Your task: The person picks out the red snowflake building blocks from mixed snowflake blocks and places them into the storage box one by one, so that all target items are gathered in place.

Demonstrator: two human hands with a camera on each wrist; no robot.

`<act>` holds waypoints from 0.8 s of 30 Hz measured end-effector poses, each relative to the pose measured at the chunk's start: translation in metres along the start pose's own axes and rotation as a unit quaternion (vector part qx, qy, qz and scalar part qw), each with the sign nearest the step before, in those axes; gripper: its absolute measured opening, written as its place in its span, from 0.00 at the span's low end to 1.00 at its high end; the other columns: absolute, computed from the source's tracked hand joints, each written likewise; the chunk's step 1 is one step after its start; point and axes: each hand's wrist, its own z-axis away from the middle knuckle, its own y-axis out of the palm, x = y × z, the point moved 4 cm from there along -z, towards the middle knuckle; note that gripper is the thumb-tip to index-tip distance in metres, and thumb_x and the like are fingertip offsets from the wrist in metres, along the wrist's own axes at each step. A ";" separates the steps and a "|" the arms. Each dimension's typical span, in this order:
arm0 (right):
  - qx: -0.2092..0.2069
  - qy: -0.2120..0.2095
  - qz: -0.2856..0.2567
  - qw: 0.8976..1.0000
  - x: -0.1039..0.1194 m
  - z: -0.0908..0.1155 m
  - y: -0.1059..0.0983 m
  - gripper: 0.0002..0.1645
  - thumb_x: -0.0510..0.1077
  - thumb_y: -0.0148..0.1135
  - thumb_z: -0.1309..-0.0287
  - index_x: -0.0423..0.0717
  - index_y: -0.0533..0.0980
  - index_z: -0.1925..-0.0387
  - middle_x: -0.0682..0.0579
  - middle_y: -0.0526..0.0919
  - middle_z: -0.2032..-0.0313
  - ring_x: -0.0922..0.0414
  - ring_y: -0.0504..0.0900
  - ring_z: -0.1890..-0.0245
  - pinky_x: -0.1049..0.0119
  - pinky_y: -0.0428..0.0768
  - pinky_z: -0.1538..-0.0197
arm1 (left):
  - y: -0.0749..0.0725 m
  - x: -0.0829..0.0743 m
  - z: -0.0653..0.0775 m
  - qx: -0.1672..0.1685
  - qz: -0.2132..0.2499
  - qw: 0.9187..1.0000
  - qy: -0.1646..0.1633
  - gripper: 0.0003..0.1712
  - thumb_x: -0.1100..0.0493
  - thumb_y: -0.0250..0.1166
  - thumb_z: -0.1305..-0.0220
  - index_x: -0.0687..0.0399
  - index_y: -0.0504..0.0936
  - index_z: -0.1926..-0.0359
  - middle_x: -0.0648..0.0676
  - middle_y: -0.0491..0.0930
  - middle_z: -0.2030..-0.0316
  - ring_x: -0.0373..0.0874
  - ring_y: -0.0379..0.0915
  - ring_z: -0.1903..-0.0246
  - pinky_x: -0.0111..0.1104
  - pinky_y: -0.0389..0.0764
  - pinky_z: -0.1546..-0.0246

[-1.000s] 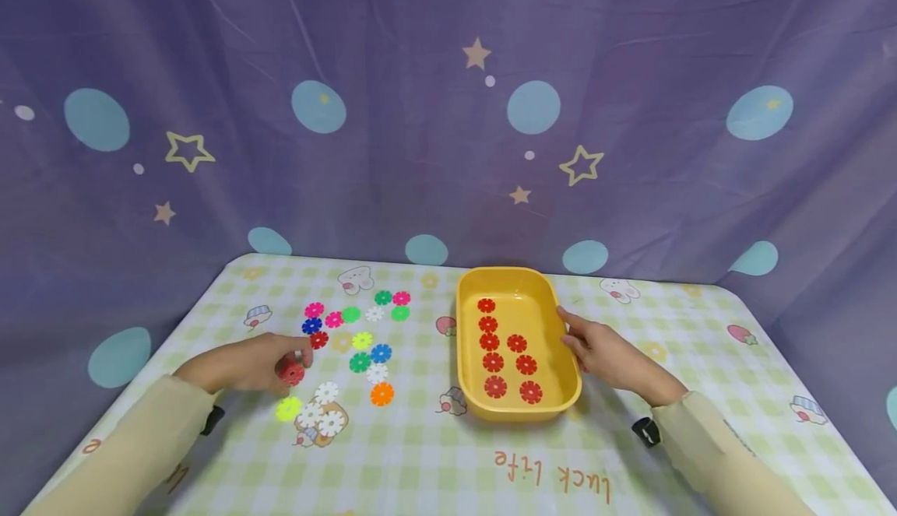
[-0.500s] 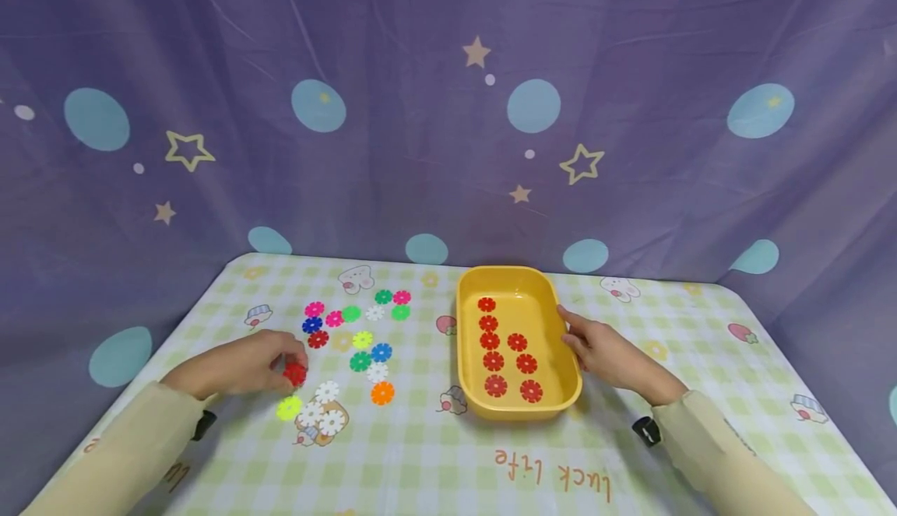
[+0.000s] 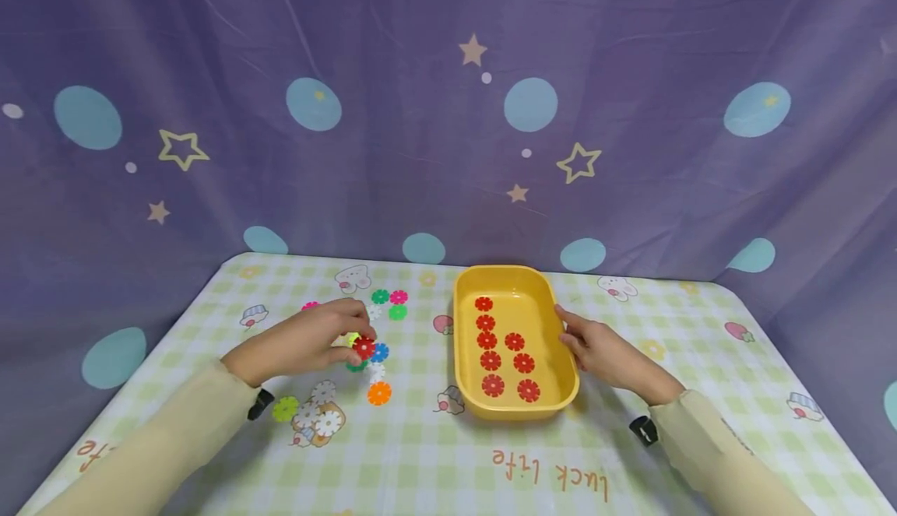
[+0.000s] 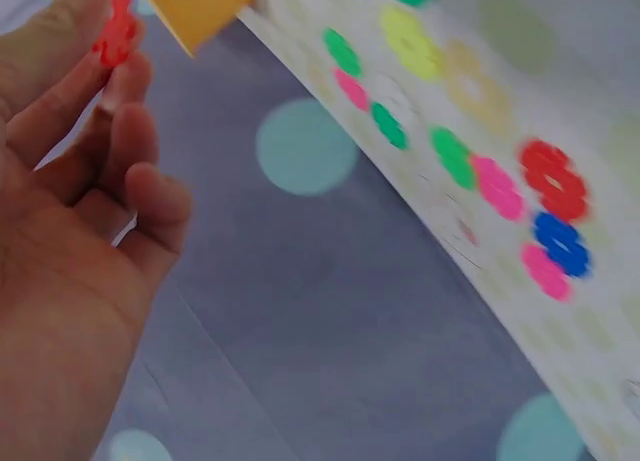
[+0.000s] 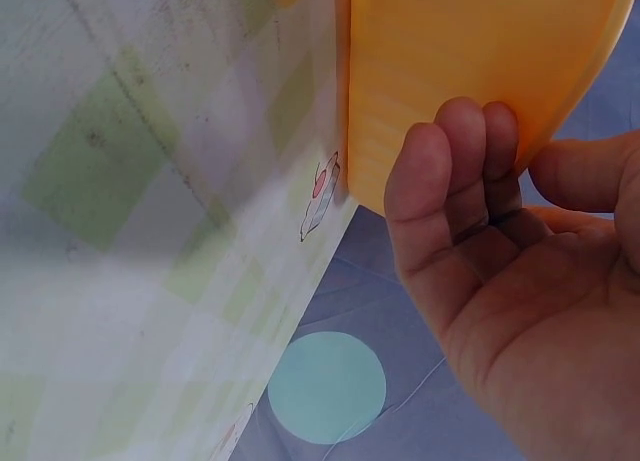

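Observation:
My left hand [image 3: 308, 341] pinches a red snowflake disc [image 3: 364, 347] between thumb and fingers, above the scattered discs on the table. In the left wrist view this disc [image 4: 117, 26] is held at the fingertips. A second red snowflake disc [image 4: 555, 181] lies on the cloth, hidden behind my hand in the head view. My right hand [image 3: 603, 349] grips the right side wall of a yellow tray [image 3: 536, 317], thumb at the rim and fingers against the outside. Several red snowflake discs [image 3: 490, 360] lie flat in the tray, mostly in a column along its left side.
White discs [image 3: 328, 424], a yellow-green disc [image 3: 285, 408], an orange disc [image 3: 379, 393] and a blue disc [image 3: 379, 352] lie left of the tray. Green [image 3: 398, 312] and pink discs [image 3: 399, 296] lie farther back. A checked cloth covers the table; a purple curtain [image 3: 420, 150] hangs behind it.
My left hand has picked up the red disc from near the yellow-green one and carried it right, toward the tray. The right hand and the tray have stayed in place.

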 end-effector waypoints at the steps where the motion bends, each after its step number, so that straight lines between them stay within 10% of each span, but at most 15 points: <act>1: 0.000 0.000 0.000 1.000 0.000 0.000 0.000 0.32 0.37 0.46 0.30 0.37 0.51 0.29 0.51 0.70 0.77 0.57 0.69 0.82 0.67 0.70 0.77 | 0.000 -0.004 -0.004 -0.004 -0.007 1.000 0.006 0.16 0.56 0.74 0.50 0.49 0.83 0.59 0.42 0.71 0.63 0.38 0.68 0.63 0.31 0.74 0.61; 18: 0.000 0.004 0.001 1.000 0.000 0.000 -0.001 0.32 0.37 0.47 0.30 0.37 0.51 0.29 0.51 0.71 0.77 0.57 0.69 0.82 0.67 0.70 0.77 | 0.030 -0.041 -0.107 -0.068 -0.023 0.993 0.096 0.15 0.56 0.70 0.44 0.50 0.84 0.54 0.44 0.75 0.56 0.36 0.68 0.55 0.28 0.71 0.51; 24: -0.002 -0.001 0.000 1.000 0.001 0.000 -0.001 0.32 0.37 0.48 0.31 0.36 0.51 0.29 0.50 0.71 0.76 0.57 0.69 0.82 0.67 0.70 0.77 | 0.060 -0.041 -0.154 -0.031 -0.049 0.995 0.078 0.14 0.55 0.70 0.44 0.50 0.84 0.56 0.47 0.77 0.58 0.39 0.69 0.57 0.29 0.70 0.50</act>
